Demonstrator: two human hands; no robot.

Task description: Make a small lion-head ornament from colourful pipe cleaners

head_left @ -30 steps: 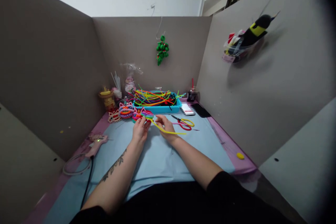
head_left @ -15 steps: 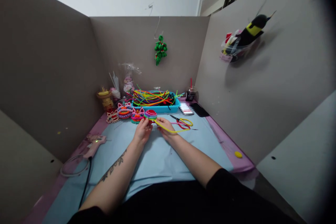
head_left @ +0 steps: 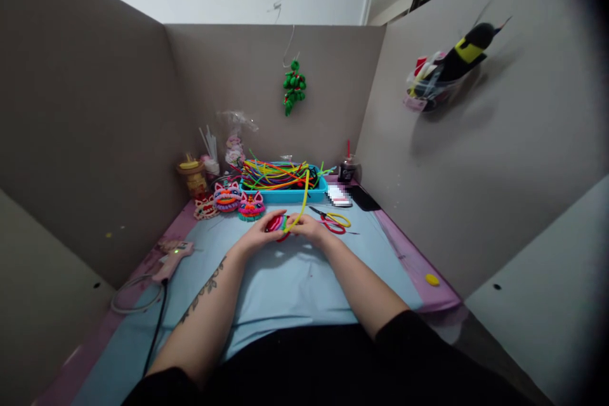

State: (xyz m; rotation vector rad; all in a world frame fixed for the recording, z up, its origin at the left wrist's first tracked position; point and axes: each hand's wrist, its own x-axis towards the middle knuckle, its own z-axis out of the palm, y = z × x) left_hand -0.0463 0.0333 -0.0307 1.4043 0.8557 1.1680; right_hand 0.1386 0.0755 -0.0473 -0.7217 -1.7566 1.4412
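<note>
My left hand is closed around the left side of a round piece of coiled pipe cleaners, with pink, red and green bands showing. A yellow pipe cleaner rises from the piece and curves upward. My right hand pinches this strand at the right edge of the piece. Fingers hide much of the coil. Just behind my left hand sits a pink pipe-cleaner cat-like face. To the right of my right hand lie scissors with yellow and red handles.
A blue tray full of colourful pipe cleaners stands at the back. Two more animal faces sit left of it. On the left lies a pink glue gun with its cable. A dark phone and a drink cup are back right.
Both hands have come slightly nearer and turned the coiled piece, so it tilts between them. The yellow pipe cleaner has swung from lying rightward over my right wrist to standing upward.
</note>
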